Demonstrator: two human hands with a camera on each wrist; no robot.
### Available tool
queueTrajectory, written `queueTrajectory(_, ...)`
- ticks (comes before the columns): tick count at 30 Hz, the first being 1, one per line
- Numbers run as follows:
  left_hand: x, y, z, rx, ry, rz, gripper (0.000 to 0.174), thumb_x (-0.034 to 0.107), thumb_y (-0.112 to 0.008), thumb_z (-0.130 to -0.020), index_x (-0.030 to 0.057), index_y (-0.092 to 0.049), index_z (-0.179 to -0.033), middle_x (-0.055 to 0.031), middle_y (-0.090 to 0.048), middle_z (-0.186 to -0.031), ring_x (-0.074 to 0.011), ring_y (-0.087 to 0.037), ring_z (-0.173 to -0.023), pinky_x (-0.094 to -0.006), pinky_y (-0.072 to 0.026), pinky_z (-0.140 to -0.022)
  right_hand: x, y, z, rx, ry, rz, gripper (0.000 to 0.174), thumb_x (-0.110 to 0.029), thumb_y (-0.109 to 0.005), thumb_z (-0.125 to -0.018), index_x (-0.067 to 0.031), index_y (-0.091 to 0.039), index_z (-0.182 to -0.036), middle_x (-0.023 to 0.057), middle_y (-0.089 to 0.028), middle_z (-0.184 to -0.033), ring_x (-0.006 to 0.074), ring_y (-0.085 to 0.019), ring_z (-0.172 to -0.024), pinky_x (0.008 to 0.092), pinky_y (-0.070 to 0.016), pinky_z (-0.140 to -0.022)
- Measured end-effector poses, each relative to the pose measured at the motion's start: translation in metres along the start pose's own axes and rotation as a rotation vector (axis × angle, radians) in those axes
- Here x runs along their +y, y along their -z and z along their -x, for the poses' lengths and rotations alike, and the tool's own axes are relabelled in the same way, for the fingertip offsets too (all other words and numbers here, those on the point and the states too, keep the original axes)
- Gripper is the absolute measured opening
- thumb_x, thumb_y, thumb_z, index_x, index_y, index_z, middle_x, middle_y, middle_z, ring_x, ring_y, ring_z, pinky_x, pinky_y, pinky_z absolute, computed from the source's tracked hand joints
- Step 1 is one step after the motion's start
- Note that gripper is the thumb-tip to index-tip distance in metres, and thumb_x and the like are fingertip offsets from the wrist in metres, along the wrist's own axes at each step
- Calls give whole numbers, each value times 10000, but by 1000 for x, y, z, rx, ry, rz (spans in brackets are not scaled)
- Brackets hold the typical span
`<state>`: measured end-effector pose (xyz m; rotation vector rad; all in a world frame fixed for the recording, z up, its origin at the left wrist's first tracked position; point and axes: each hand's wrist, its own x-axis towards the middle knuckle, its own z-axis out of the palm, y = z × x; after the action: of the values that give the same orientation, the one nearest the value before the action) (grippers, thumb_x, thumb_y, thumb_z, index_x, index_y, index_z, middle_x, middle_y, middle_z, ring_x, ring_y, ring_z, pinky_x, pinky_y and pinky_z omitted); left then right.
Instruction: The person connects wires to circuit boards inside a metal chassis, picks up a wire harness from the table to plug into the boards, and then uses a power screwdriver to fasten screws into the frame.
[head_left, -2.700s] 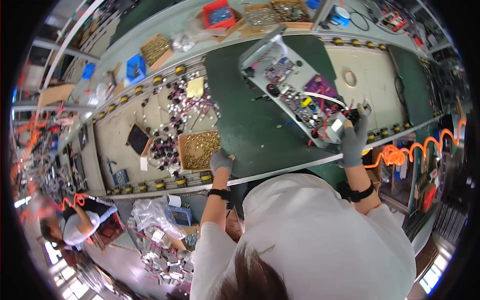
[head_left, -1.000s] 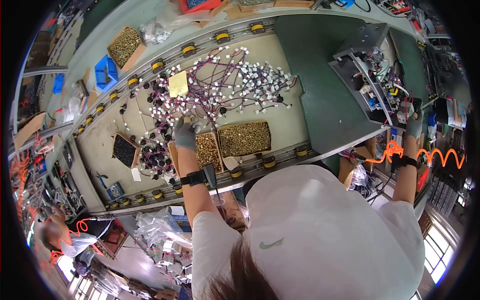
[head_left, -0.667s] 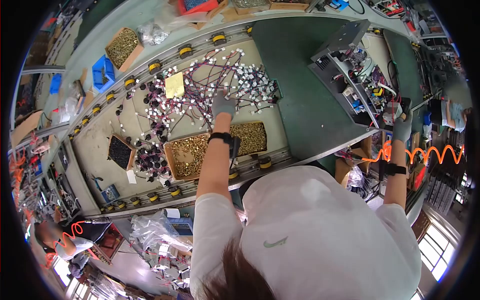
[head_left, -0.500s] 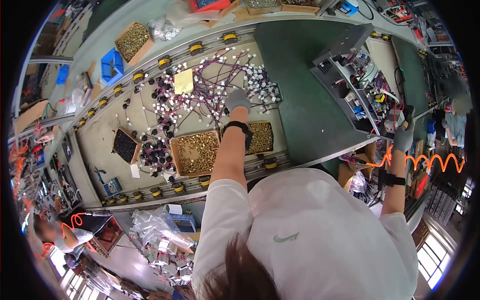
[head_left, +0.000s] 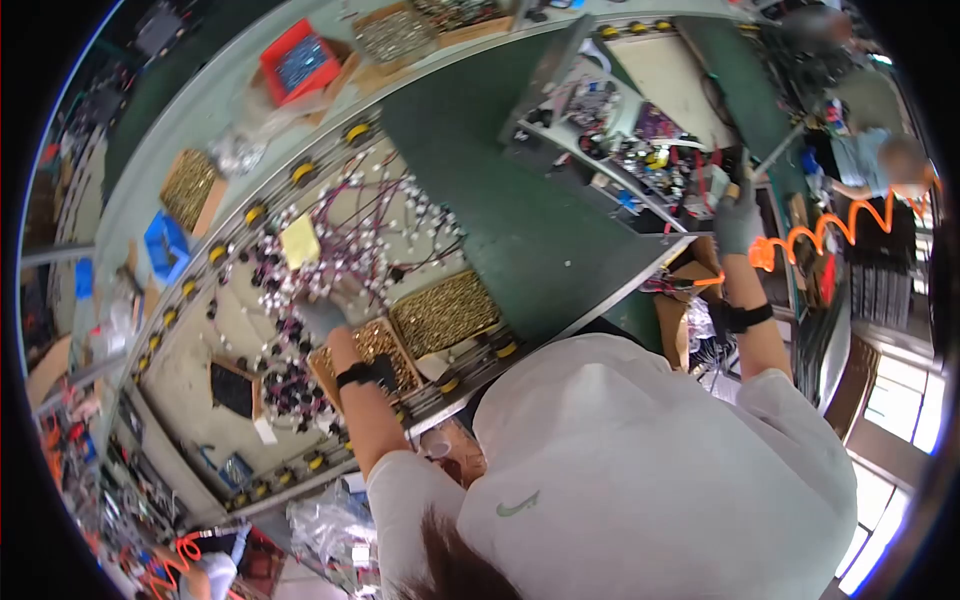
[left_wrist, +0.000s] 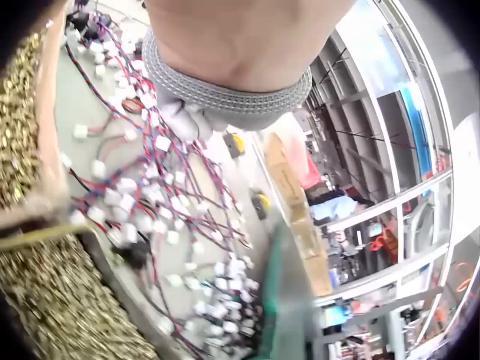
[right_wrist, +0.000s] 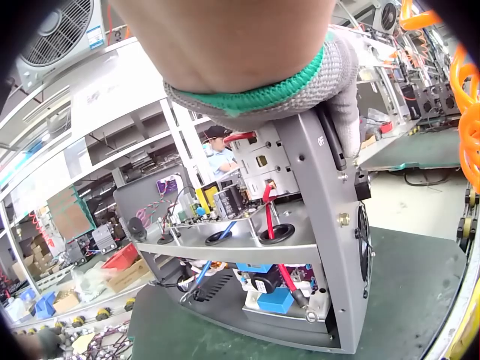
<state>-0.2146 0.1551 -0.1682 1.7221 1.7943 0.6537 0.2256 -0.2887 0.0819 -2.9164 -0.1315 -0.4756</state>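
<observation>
At half past one in the head view, a grey metal chassis sits open on green matting, its end panel gripped by the right hand; red cable hangs inside. At ten o'clock, white-plugged wire leads sprawl tangled around the left hand.

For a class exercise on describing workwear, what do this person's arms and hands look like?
The left hand and right hand wear grey knitted gloves. The right cuff has a green edge; the left cuff looks plain grey. A black strap circles each forearm near the wrist. Above, the forearms are bare up to short white sleeves.
</observation>
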Motion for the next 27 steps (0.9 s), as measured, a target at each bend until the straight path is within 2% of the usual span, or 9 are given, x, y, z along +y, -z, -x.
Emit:
queueTrajectory(2,25,30,4,-119,261,-354,401,180,-552,-800,86,-473,-1181,-155,-587,-1180,-354,-592,-1013,-442,-477,-842,-4,3,2,21,-12,25,508,-253,-465,-850,-242,-407,-1354,217,-645,-894,405,-621,-778,478,-474,-661)
queueTrajectory(5,17,30,6,-216,357,-522,417,212,-590,-823,102,-509,-1217,-146,-602,-1157,-330,-605,-1004,-435,-505,-821,-8,4,6,20,-5,37,519,-257,-452,-847,-253,-395,-1363,212,-648,-827,394,-627,-746,478,-473,-644)
queueTrajectory(7,28,26,6,-469,385,-775,383,227,-590,-851,104,-530,-1208,-135,-603,-1159,-323,-601,-1021,-429,-525,-804,-12,7,8,-26,-39,50,521,-274,-440,-858,-258,-377,-1375,210,-651,-829,390,-629,-744,471,-473,-636)
queueTrajectory(17,19,20,16,-620,84,-956,348,313,-554,-882,69,-610,-1124,-159,-607,-1150,-334,-593,-1043,-455,-515,-840,-16,24,15,-180,-86,-147,541,-315,-451,-886,-289,-301,-1405,227,-641,-955,407,-609,-908,452,-466,-783)
queueTrajectory(19,32,27,21,-594,79,-886,403,349,-519,-879,58,-598,-1145,-161,-603,-1157,-344,-584,-1059,-453,-491,-868,-2,26,13,-238,2,-319,521,-336,-465,-889,-262,-336,-1388,239,-584,-1116,422,-576,-993,456,-451,-841)
queueTrajectory(20,8,19,9,-512,148,-750,475,406,-505,-861,40,-593,-1150,-157,-622,-1128,-348,-602,-1006,-450,-468,-862,5,31,16,-227,-10,-326,521,-336,-465,-889,-262,-336,-1388,239,-584,-1116,422,-576,-993,456,-451,-841)
queueTrajectory(24,-3,43,-16,-204,180,-166,470,414,-530,-841,16,-601,-1081,-127,-662,-992,-321,-631,-835,-417,-487,-745,5,84,15,-282,582,-16,558,-278,-684,-750,-187,-476,-1260,195,-431,-1328,369,-454,-1192,452,-399,-953)
queueTrajectory(25,12,59,-13,-264,334,211,398,437,-529,-844,64,-580,-974,-73,-603,-861,-257,-550,-702,-376,-421,-628,6,93,15,-255,802,132,577,-247,-757,-680,-161,-520,-1200,173,-387,-1374,343,-412,-1242,450,-383,-980)
queueTrajectory(27,31,88,-7,-356,623,977,337,482,-528,-851,158,-538,-760,36,-485,-598,-129,-389,-436,-295,-289,-394,9,92,-2,-262,852,135,574,-201,-814,-553,-149,-561,-1065,117,-481,-1265,278,-419,-1227,421,-388,-978)
